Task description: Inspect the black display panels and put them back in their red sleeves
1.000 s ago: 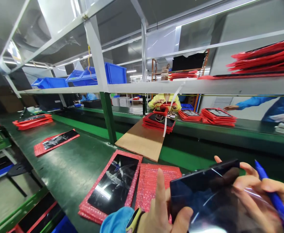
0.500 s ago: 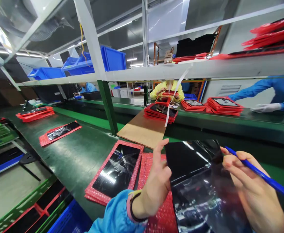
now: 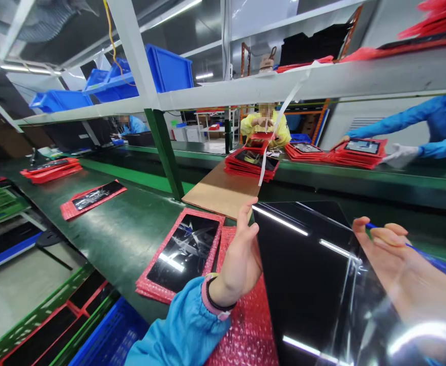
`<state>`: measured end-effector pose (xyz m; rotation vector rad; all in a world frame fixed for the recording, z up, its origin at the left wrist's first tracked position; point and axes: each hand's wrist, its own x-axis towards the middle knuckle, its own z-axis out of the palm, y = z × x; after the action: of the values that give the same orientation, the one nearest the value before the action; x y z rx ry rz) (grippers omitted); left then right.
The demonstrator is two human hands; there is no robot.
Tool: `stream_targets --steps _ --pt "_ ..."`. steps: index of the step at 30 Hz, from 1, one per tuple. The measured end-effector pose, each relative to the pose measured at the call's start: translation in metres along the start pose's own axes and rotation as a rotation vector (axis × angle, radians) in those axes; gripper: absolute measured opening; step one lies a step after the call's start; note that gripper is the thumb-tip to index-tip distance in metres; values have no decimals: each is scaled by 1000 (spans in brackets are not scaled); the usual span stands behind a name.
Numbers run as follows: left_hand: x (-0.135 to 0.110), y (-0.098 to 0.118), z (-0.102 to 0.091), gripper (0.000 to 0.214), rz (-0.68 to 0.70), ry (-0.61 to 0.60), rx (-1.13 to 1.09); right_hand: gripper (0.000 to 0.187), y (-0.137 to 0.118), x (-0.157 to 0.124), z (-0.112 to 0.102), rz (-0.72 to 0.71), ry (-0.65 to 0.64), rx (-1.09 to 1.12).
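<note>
A glossy black screen panel is tilted up in front of me, its surface mirroring the ceiling lights. My left hand grips it by the left edge. At the panel's right side, my right hand is closed around a blue pen, thumb and forefinger near the panel's edge. Clear film with bright glare spreads over the panel's lower right and across part of the right hand; I cannot tell whether the fingers pinch it. Red bubble wrap lies under the panel.
Left of my hands, another black panel lies on pink-red bubble wrap. A brown board bears a red-wrapped stack. Green and blue crates stand below the bench at left. A shelf crosses overhead; co-workers sit across the line.
The panel has turned to show more bare black surface, and the clear film has shifted toward the lower right. My right hand has moved slightly right. Across the line, a co-worker's hands now flank a red stack.
</note>
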<state>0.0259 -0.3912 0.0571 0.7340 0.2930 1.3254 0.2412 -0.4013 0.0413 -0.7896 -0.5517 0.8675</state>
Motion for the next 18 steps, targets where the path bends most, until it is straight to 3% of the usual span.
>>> stream_targets --steps 4,7,12,18 --pt "1 -1 0 51 -21 -9 -32 28 -11 -4 24 157 220 96" --pt "1 -1 -2 50 -40 -18 -36 31 -13 -9 34 152 265 39" --pt "3 -3 -3 49 -43 -24 -11 55 -2 -8 22 95 133 -179" --pt "4 -4 -1 41 48 39 107 52 4 -7 15 -66 -69 -351"
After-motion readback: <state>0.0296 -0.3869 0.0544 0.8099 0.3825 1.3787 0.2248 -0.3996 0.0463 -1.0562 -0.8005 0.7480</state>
